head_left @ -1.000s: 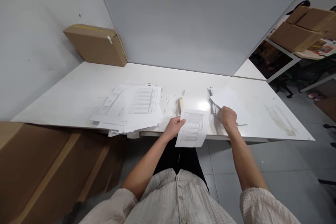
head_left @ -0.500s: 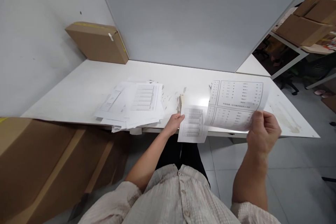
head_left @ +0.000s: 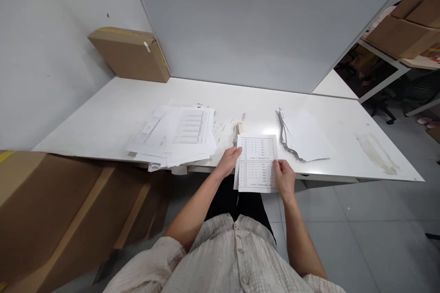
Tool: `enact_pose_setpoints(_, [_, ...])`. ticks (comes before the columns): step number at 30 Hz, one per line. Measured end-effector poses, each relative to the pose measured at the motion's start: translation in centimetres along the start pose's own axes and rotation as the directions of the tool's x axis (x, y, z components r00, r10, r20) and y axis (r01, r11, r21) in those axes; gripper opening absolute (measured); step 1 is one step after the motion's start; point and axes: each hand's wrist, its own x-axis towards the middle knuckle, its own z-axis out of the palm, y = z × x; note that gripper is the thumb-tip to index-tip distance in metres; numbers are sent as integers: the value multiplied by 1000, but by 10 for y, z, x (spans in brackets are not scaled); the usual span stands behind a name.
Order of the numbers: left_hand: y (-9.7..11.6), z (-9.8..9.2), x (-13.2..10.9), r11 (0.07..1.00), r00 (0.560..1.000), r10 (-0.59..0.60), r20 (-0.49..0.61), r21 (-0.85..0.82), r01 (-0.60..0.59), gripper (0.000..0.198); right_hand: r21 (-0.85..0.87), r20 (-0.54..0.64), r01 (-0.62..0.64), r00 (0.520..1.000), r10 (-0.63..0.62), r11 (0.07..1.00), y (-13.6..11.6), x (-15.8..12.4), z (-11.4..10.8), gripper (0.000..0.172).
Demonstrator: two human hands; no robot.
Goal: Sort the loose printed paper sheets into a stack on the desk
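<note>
A printed sheet with tables [head_left: 257, 161] lies at the near edge of the white table [head_left: 103, 119], hanging partly over it, on top of another sheet. My left hand [head_left: 228, 161] pinches its left edge. My right hand [head_left: 284, 177] grips its lower right corner. A messy pile of printed papers [head_left: 175, 136] lies to the left of my hands. To the right sits a stack of blank-side-up sheets [head_left: 302, 136]. A small beige block [head_left: 239, 127] rests just behind the held sheet.
A flat cardboard box [head_left: 132, 54] leans against the wall at the table's back left. A large whiteboard [head_left: 261, 23] stands behind the table. Big cardboard pieces [head_left: 62, 210] lean by the table's left front. More boxes [head_left: 405, 23] sit on a far right table.
My right hand took a printed sheet from the right stack, lifted it, and brought it down over the sheet my left hand holds. My left hand has stayed in place.
</note>
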Motion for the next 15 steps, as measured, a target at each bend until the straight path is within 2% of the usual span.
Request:
enact_pose_setpoints(5, [-2,2,0,994,998,53,-34,93,-50,44,-44,59,35,998,-32,998,-1,-3,0,45])
enact_pose_setpoints(7, [2,5,-4,989,996,87,-26,123,-84,43,-43,11,50,999,-49,998,-3,-1,-4,48])
enact_pose_setpoints(9, [13,10,-10,975,989,149,4,164,-148,42,87,-5,54,999,-54,995,-10,3,-12,56])
enact_pose_setpoints(10, [22,14,-15,962,981,193,25,189,-195,41,199,26,56,998,-62,978,-16,5,-17,58])
enact_pose_setpoints(13, [56,25,-29,891,936,338,95,289,-351,37,508,155,70,973,-171,858,-41,13,-32,48])
enact_pose_setpoints(15, [77,32,-37,823,891,434,129,345,-451,36,599,88,144,966,-243,788,-60,18,-37,41])
